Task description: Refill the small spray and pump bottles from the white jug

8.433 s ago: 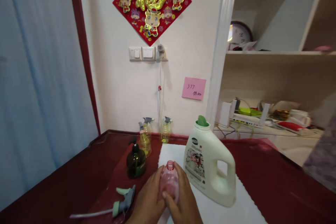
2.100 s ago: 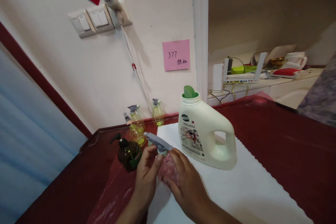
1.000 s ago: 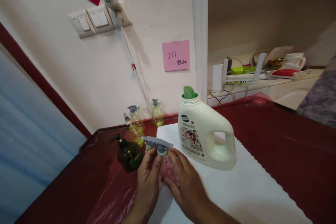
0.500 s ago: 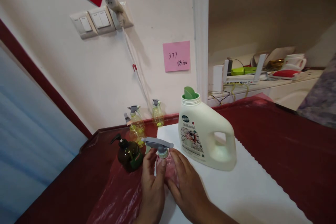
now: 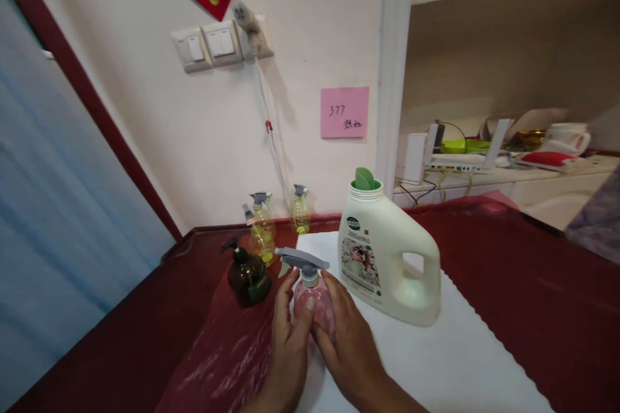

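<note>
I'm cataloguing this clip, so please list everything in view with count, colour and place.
pink spray bottle: 1, pink with grey trigger head, on the white mat between both hands
detergent jug: 1, cream with green spout, on the mat right of the bottle
pump bottle: 1, dark brown, left of the mat
yellow spray bottles: 3, yellowish with grey heads, by the wall
white mat: 1, white, on the red table
sticky note: 1, pink, on the wall
light switches: 1 panel row, white, on the wall
left hand: 1, on the bottle's left side
right hand: 1, on its right side
</note>
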Action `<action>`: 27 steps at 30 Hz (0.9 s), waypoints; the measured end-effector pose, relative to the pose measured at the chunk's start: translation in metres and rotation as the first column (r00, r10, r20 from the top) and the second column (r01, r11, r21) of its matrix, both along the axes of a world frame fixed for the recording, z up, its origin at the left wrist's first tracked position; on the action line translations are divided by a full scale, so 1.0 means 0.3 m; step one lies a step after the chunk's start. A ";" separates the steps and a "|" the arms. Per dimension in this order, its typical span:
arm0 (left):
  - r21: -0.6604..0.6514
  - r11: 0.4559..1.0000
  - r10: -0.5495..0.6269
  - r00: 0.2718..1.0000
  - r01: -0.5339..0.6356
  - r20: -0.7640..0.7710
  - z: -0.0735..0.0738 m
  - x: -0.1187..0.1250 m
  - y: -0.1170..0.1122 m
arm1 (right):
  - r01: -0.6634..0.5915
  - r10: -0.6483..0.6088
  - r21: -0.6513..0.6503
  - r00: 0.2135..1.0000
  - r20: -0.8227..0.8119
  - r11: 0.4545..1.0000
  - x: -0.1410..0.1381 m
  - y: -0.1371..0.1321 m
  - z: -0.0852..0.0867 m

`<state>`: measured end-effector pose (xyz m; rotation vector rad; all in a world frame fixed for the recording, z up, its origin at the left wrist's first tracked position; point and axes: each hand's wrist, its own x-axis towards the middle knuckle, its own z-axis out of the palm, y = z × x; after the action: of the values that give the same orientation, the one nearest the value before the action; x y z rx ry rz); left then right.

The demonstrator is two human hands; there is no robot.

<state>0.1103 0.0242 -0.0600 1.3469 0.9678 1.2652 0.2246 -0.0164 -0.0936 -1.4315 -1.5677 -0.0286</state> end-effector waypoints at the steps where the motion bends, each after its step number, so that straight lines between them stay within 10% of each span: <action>1: -0.007 1.000 -0.019 1.000 0.019 0.007 -0.005 -0.002 0.001 | -0.006 0.006 -0.017 1.000 -0.025 1.000 0.001 -0.003 -0.002; 10: 0.142 0.989 -0.042 0.998 0.047 -0.038 -0.010 0.003 0.045 | 0.109 -0.061 0.231 0.977 -0.203 0.967 0.029 -0.048 0.142; 18: 0.244 0.956 -0.163 0.986 0.163 -0.020 0.035 0.018 0.054 | 0.021 -0.028 0.030 0.964 0.263 0.999 0.118 0.098 0.337; 27: 0.163 0.959 -0.251 0.962 0.232 0.108 0.052 0.024 0.089 | -0.033 0.033 -0.004 0.951 0.309 0.999 0.101 0.126 0.337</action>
<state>0.1175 0.0508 -0.0443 1.4324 0.6081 1.2372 0.2548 0.0213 0.0073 -1.4513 -1.8443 -0.2448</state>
